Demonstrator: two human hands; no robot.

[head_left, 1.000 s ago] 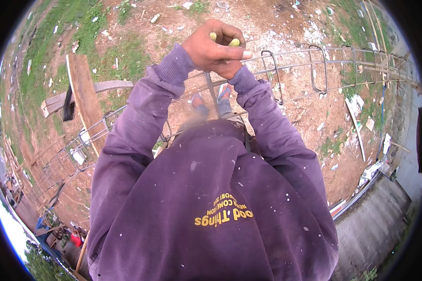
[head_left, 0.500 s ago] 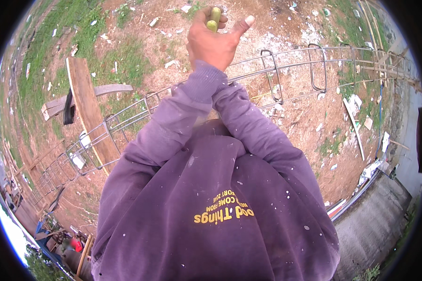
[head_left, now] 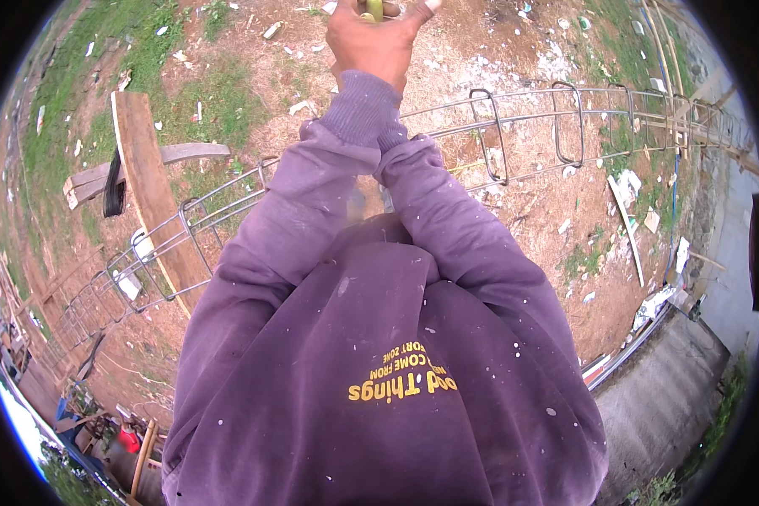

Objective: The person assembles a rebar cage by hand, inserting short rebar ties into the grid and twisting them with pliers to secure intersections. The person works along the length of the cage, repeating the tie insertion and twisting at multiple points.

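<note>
At the top edge my left hand (head_left: 368,46) is closed, its back toward me and its thumb stretched out to the right. Two green rounded grips (head_left: 374,8) show among its fingers, partly cut off by the picture edge; the rest of that tool is hidden. My right sleeve (head_left: 447,198) runs up and passes behind the left wrist, so the right hand does not show. Beneath both forearms a long cage of steel bars with rectangular stirrups (head_left: 580,126) crosses from left to right.
At the left, a wooden plank (head_left: 139,156) lies under the cage and across a curved beam (head_left: 192,153), with a black bundle (head_left: 115,192) hanging there. Litter dots the dirt and grass. A pale strip (head_left: 626,229) and a grey concrete slab (head_left: 666,379) are at right.
My left hand has moved up and slightly left with the green-gripped tool, part of it now beyond the picture edge. The surroundings have shifted slightly left in view.
</note>
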